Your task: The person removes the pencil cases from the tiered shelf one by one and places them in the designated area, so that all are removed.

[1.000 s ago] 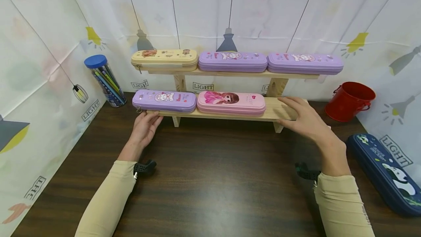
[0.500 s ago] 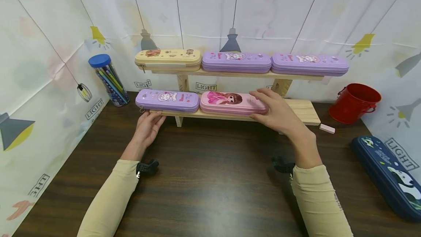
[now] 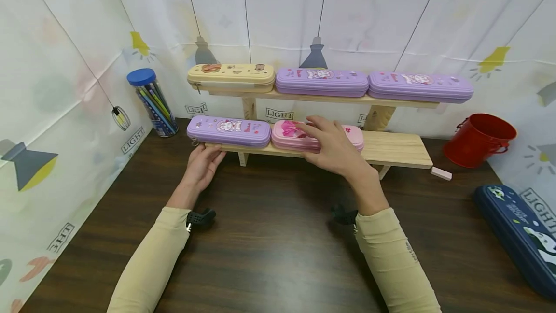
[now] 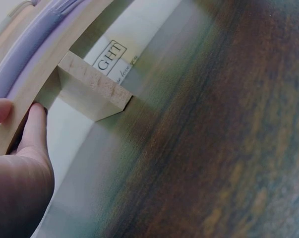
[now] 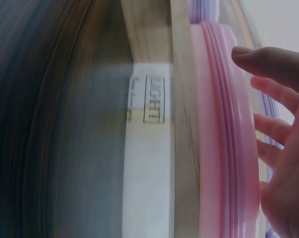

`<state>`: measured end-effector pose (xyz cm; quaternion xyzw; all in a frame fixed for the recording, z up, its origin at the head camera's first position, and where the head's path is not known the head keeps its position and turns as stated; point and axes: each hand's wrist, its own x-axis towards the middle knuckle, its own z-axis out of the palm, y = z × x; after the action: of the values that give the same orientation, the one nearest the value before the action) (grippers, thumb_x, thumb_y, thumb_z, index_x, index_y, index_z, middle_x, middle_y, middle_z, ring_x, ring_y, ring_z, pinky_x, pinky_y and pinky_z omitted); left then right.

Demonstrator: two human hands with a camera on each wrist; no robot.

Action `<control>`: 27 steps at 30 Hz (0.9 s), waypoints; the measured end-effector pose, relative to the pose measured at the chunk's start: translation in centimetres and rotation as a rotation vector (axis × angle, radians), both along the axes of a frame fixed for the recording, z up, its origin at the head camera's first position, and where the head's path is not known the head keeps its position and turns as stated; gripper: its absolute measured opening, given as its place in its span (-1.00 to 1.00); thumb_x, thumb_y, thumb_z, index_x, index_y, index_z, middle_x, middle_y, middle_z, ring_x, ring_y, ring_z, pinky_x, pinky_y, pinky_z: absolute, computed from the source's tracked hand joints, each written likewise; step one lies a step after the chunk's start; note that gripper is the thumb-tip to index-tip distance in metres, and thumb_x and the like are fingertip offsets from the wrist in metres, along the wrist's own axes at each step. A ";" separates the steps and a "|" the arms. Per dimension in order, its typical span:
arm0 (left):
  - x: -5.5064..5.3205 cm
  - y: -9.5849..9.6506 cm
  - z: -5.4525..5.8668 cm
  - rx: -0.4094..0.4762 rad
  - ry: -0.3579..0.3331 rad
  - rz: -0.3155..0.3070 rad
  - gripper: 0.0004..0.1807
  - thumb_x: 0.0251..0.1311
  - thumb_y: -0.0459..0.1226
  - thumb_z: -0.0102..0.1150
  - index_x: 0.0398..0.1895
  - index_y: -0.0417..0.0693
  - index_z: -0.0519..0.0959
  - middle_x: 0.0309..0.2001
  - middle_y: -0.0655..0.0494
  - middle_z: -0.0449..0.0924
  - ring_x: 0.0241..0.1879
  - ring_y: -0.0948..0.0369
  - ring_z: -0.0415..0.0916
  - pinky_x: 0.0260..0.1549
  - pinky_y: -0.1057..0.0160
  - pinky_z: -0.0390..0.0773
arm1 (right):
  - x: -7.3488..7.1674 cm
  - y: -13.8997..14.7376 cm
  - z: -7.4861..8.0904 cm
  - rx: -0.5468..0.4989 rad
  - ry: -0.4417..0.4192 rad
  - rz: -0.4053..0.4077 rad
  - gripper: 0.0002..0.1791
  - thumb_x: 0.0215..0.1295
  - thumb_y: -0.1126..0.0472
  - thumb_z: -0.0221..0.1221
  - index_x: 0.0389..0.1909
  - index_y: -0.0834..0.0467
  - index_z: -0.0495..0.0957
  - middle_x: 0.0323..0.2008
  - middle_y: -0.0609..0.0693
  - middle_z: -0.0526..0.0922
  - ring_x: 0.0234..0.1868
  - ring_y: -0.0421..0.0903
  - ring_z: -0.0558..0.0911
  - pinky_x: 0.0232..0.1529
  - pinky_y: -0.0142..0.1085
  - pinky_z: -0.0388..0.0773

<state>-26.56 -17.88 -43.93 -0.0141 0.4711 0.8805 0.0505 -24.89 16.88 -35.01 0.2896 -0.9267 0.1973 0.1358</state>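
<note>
My left hand [image 3: 203, 167] holds the left end of the lower board of a two-tier wooden shelf [image 3: 397, 148]; in the left wrist view one digit reaches under the board and another lies at its edge. A purple pencil case [image 3: 230, 131] with a cartoon print rests just above that hand. Beside it on the same board lies a pink pencil case [image 3: 284, 143] with a doll print, partly covered by my right hand [image 3: 334, 148]. That hand's fingers are spread over the lid, and the right wrist view shows the fingertips close to or touching it.
On the upper board stand a yellow pencil case [image 3: 230, 78] and two purple ones [image 3: 321, 82]. A blue-lidded pen jar [image 3: 153, 103] is at the left. To the right are a red bucket [image 3: 478, 141], a small pale block [image 3: 441, 173] and a navy panda case [image 3: 517, 235].
My right hand has moved left along the lower board, from its bare right part onto the pink pencil case. The left hand keeps its place at the shelf's left end. The view has shifted slightly.
</note>
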 end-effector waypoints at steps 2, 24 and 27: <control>-0.1 0.0 0.0 -0.002 0.004 -0.002 -0.33 0.45 -0.51 -0.15 0.57 -0.11 -0.01 0.55 -0.09 0.10 0.51 0.08 0.15 0.37 0.29 0.42 | -0.2 -0.6 0.0 0.004 -0.018 -0.005 -0.23 0.08 0.02 0.40 0.37 -0.04 0.43 0.41 0.17 0.37 0.49 0.15 0.23 0.49 0.40 -0.03; 0.0 0.1 -0.1 -0.003 0.011 0.006 -0.31 0.43 -0.52 -0.13 0.57 -0.11 -0.02 0.55 -0.09 0.10 0.51 0.09 0.15 0.41 0.25 0.37 | -0.8 -1.8 -0.2 0.140 -0.052 -0.091 -0.37 0.17 0.09 0.15 0.34 -0.18 0.45 0.37 0.18 0.43 0.40 0.20 0.37 0.39 0.25 0.22; 0.0 0.1 0.0 -0.001 0.014 0.002 -0.31 0.43 -0.52 -0.14 0.57 -0.13 -0.03 0.55 -0.10 0.10 0.51 0.09 0.15 0.41 0.25 0.37 | -0.7 -1.8 -0.2 0.134 -0.053 -0.093 -0.35 0.15 0.09 0.17 0.35 -0.18 0.44 0.29 0.15 0.48 0.36 0.19 0.39 0.37 0.24 0.24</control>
<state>-26.55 -17.79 -43.97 -0.0082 0.4718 0.8804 0.0464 -25.60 15.08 -35.22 0.2495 -0.9535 0.1357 0.1007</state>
